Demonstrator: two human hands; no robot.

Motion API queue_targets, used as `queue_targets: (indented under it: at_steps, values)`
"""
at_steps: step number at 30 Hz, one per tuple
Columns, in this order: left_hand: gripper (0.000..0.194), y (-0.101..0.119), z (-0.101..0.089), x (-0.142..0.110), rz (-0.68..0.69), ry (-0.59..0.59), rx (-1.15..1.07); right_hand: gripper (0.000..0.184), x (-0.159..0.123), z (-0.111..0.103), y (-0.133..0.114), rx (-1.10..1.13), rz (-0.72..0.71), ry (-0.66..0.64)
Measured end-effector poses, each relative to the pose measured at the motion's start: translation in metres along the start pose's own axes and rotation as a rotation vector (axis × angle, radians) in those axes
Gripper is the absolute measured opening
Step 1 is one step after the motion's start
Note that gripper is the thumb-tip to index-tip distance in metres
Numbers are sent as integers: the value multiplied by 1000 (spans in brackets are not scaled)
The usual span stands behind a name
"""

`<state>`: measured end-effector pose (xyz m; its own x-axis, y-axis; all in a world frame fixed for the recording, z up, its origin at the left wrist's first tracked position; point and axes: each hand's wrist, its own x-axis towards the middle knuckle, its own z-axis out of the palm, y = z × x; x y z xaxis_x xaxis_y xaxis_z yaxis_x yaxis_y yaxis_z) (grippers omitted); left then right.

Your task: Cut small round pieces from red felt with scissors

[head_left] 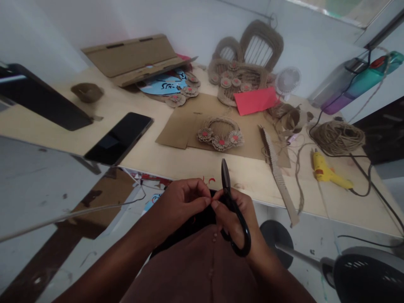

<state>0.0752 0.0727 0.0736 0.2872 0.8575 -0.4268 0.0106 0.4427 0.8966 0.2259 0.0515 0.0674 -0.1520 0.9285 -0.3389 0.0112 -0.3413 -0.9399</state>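
Note:
My right hand (235, 219) grips black scissors (232, 206), blades pointing up and away over the table's front edge. My left hand (183, 200) is closed in a pinch right against my right fingertips; what it pinches is too small to make out. Both hands hover over my lap, just in front of the wooden table (189, 162). Two tiny red paper scraps (210, 180) lie on the table edge beside the scissor blades. A small jute wreath with paper flowers (221, 134) lies on brown cardboard (176, 130) beyond.
A black phone (121, 136) and a dark tablet (41, 99) lie at left. A yellow glue gun (328, 172), a jute twine coil (337, 136), a corrugated strip (277, 172), red paper (255, 101), a small fan (288, 80) and jute frames (249, 59) fill the right and back. A stool (366, 269) stands at lower right.

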Motion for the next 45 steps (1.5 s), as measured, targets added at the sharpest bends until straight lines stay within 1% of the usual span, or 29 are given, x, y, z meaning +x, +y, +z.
queue_targets:
  at_steps: [6, 9, 12, 16, 18, 21, 25, 27, 31, 34, 37, 41, 45]
  values:
    - [10, -2, 2, -3, 38, 50, -70, 20, 0, 5, 4, 121, 47, 34]
    - [6, -7, 7, -5, 48, 52, -187, 21, -2, 5, 5, 169, 36, 56]
    - [8, -13, 12, -6, 45, 54, -286, 21, -2, 6, 5, 194, 31, 60]
    - [8, -19, 17, -6, 44, 89, -335, 21, -2, 9, 6, 229, 32, 61]
    - [8, -20, 18, -6, 42, 109, -348, 21, -2, 9, 5, 219, 35, 63]
    - [8, -17, 18, -6, 30, 121, -382, 23, -4, 8, 3, 172, -4, 54]
    - [8, -12, 16, -5, 54, 220, -395, 26, -9, 6, 6, 163, -53, 8]
    - [8, -10, 14, -5, 63, 243, -390, 26, -11, 4, 11, 175, -71, -15]
    - [8, -6, 12, -4, 36, 193, -351, 24, -13, 0, 16, 165, -105, -33]
    - [10, -5, 9, -5, 26, 151, -264, 21, -11, -5, 13, 94, -107, 24]
    - [10, -5, 5, -6, 38, 119, -168, 18, -7, -8, 5, 19, -66, 65]
    - [11, -2, 3, -6, 39, 52, -99, 13, -2, -7, -3, -10, -73, 27]
    - [12, 0, 4, -5, 34, 47, -62, 13, -1, -3, -6, -44, -113, 22]
